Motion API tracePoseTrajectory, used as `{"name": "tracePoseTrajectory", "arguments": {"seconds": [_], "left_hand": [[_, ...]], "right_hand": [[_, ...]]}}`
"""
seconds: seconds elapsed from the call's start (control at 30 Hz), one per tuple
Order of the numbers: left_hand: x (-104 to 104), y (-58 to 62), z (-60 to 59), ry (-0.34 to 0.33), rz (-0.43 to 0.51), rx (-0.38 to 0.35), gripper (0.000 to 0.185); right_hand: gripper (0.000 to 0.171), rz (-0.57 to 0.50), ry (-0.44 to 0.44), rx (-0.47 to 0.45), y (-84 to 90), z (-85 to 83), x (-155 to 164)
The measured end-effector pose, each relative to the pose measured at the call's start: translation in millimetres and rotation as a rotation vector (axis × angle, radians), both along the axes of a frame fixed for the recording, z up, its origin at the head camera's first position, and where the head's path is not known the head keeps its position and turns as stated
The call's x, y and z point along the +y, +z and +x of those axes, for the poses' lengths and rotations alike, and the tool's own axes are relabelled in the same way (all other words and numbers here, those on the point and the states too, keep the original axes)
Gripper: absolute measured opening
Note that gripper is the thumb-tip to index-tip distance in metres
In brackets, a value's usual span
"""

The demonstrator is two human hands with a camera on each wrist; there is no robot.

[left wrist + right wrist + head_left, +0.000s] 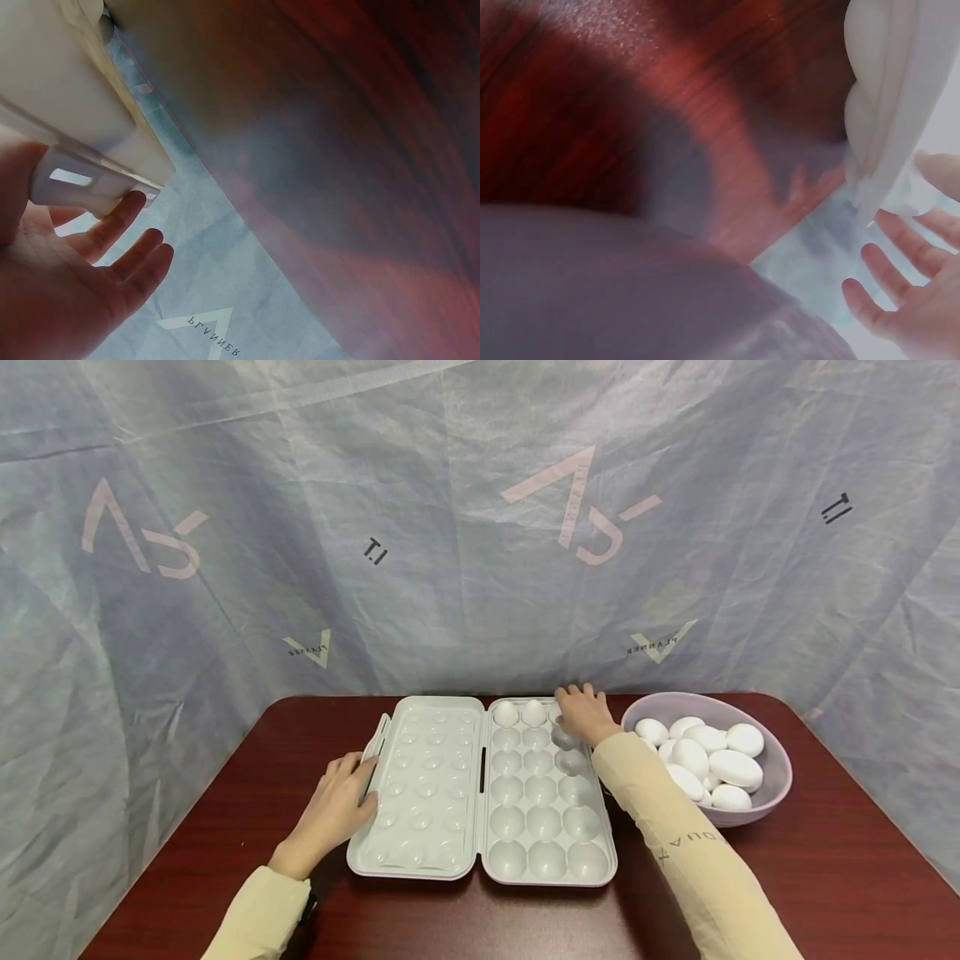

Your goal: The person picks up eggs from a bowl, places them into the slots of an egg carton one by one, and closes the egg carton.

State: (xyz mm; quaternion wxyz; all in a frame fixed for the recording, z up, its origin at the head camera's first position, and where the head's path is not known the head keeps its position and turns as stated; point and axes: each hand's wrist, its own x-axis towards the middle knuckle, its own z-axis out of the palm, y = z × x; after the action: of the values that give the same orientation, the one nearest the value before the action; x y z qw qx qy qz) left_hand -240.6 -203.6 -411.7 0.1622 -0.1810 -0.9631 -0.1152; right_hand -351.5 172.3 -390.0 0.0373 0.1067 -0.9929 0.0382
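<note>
Hands first: our right hand [585,712] covers the top-right cells at 1 o'clock of the open egg tray [525,835], so we cannot tell whether it holds an egg; the right wrist view shows fingers [889,262] spread. Our left hand [337,802], fingers relaxed, touches the lid [420,785] edge at 9 o'clock. Two eggs [519,713] sit in the top row. At 3 o'clock, the bowl [776,772] holds more.
</note>
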Motion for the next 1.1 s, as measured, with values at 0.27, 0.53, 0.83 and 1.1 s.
{"name": "tracePoseTrajectory", "arguments": {"seconds": [0.27,0.53,0.83,1.1], "left_hand": [[-2,1.0,0.7,0.001,0.005,0.003,0.047],[-3,1.9,0.2,-0.002,0.006,0.002,0.048],[-3,-0.1,-1.4,-0.009,0.006,0.019,0.047],[-2,-3.8,-2.6,-0.016,0.005,0.034,0.047]], "right_hand": [[0.04,0.04,0.016,0.04,25.9,10.2,-5],[0.039,0.072,0.021,0.025,56.5,25.3,7],[0.035,0.067,0.02,0.035,72.3,45.9,45],[0.032,0.056,0.048,0.048,67.7,70.9,83]]}}
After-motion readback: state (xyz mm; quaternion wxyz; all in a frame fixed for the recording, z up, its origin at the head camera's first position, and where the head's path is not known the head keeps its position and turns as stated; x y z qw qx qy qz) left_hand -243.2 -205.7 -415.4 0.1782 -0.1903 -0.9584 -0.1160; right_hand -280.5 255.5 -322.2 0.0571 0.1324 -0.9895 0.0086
